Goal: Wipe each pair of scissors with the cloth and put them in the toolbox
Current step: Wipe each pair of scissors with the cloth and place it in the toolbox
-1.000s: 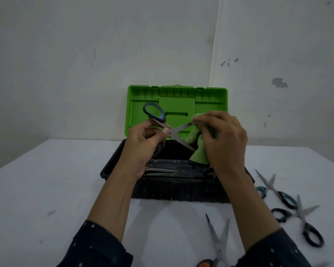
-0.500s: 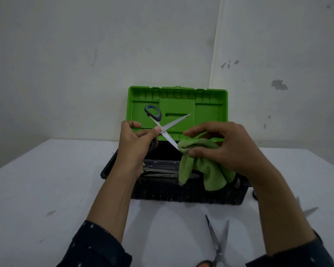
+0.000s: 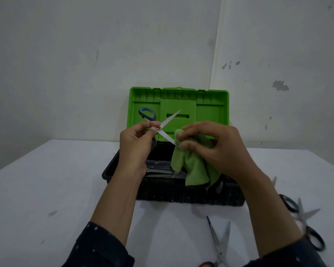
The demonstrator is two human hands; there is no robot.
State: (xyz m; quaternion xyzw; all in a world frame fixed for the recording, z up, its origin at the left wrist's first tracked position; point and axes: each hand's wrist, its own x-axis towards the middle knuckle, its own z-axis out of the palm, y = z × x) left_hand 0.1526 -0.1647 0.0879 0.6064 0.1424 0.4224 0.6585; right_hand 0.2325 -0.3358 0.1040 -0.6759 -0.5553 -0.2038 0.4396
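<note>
Sleeves [image 3: 100, 247] of dark cloth with pale specks fill the bottom edge of the frame. Between them, at bottom centre, a pair of open scissors [image 3: 219, 241] lies on the white table [image 3: 46, 189], blades pointing away. At lower right, partly behind the right forearm, more black-handled scissors [image 3: 305, 224] lie blurred on the same surface. The tabletop carries a few faint grey smudges.

In the middle of the frame stands the toolbox [image 3: 181, 193], a black base with its green lid [image 3: 210, 112] propped upright behind it; metal blades [image 3: 158, 170] show inside the base.

Above the box, the left hand [image 3: 135, 149] pinches the held scissors [image 3: 170, 119] near the pivot between thumb and forefinger, the other fingers curled. The blades are spread wide and one dark handle loop stands up in front of the lid. The right hand [image 3: 220, 149] pinches the green cloth [image 3: 195, 166] around the lower blade's tip, fingers bent close together, with the rest of the cloth hanging into the box.

Behind it all, pale walls [image 3: 85, 54] meet at a corner right of centre, marked with dark scuffs [image 3: 280, 85].
</note>
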